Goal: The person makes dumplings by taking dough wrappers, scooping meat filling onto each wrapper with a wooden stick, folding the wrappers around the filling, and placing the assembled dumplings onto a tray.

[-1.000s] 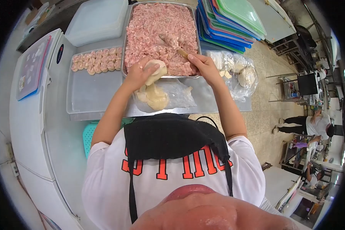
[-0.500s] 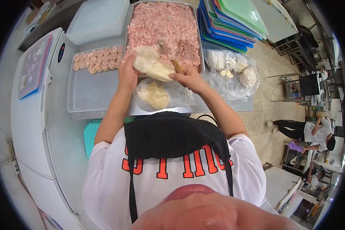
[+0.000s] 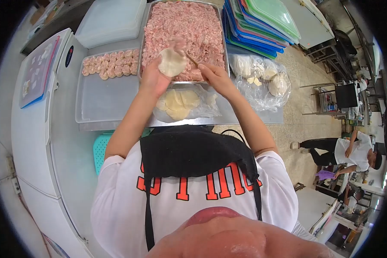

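A single round dough wrapper lies on the fingers of my left hand, over the near part of the meat tray. My right hand grips a thin wooden stick-like tool, its far end blurred with a lump of meat on it, just above the wrapper's upper edge. Beyond both hands is a deep metal tray full of minced meat. More pale wrappers lie in an opened plastic bag at the table's near edge, between my forearms.
To the left, a shallow plastic tray holds rows of filled dumplings. Clear stacked containers stand behind it. At right are stacked coloured lids and bagged wrappers. Another person stands far right.
Two wrappers were stretched between my hands; now my left hand has one. The wrappers in the bag look more numerous. My right hand has shifted slightly away, the tool end staying over the meat.
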Demonstrator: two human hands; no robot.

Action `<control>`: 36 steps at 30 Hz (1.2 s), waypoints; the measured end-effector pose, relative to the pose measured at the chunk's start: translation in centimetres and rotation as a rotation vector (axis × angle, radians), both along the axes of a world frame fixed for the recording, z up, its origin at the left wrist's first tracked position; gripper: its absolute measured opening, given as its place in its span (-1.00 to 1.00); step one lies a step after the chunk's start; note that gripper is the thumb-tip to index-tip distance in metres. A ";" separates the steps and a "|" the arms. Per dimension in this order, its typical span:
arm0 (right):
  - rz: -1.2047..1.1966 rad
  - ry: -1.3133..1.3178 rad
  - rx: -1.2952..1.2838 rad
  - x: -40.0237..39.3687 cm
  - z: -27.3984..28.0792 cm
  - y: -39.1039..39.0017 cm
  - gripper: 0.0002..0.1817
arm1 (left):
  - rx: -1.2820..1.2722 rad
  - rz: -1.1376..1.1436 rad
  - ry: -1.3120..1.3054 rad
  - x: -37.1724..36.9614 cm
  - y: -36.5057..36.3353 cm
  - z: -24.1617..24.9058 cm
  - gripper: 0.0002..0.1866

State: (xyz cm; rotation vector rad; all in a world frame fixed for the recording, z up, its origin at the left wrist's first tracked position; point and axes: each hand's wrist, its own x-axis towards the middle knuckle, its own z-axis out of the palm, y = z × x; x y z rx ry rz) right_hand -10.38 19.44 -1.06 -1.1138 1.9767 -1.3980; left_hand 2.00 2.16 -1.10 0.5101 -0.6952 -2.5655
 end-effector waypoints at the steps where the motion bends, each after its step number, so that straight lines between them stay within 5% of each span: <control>1: -0.040 0.316 -0.156 0.2 -0.4 -0.3 -0.66 | 0.087 -0.006 0.066 -0.3 0.1 0.7 -0.56; 4: -0.019 0.699 0.124 -0.3 1.0 0.7 -0.69 | 0.232 -0.015 0.089 -0.8 -0.5 0.6 -0.47; 9: 0.041 0.773 0.334 -1.7 3.5 3.1 -0.73 | 0.281 0.146 0.093 0.0 -2.4 -1.7 -0.35; 11: 0.165 0.800 0.599 -1.4 3.5 3.9 -0.73 | 0.241 0.209 0.097 0.6 -3.4 -1.6 -0.35; 15: 0.155 0.750 0.697 -6.0 0.7 4.4 -0.73 | 0.219 0.180 0.125 1.3 -4.2 -1.8 -0.39; 17: -0.019 0.892 0.744 -9.0 0.2 4.6 -0.74 | 0.200 0.242 0.079 1.5 -3.7 -1.2 -0.45; 24: -0.016 1.204 0.722 -8.7 -0.7 3.5 -0.76 | 0.148 0.255 0.012 1.6 -3.7 -2.5 -0.57; 34: -0.026 0.842 0.572 -2.6 -0.3 5.1 -0.66 | 0.116 0.207 0.002 2.0 -1.1 -4.4 -0.65; 36: 0.077 0.360 0.432 -3.6 -0.8 5.4 -0.62 | 0.159 0.157 -0.032 1.2 0.0 -4.0 -0.65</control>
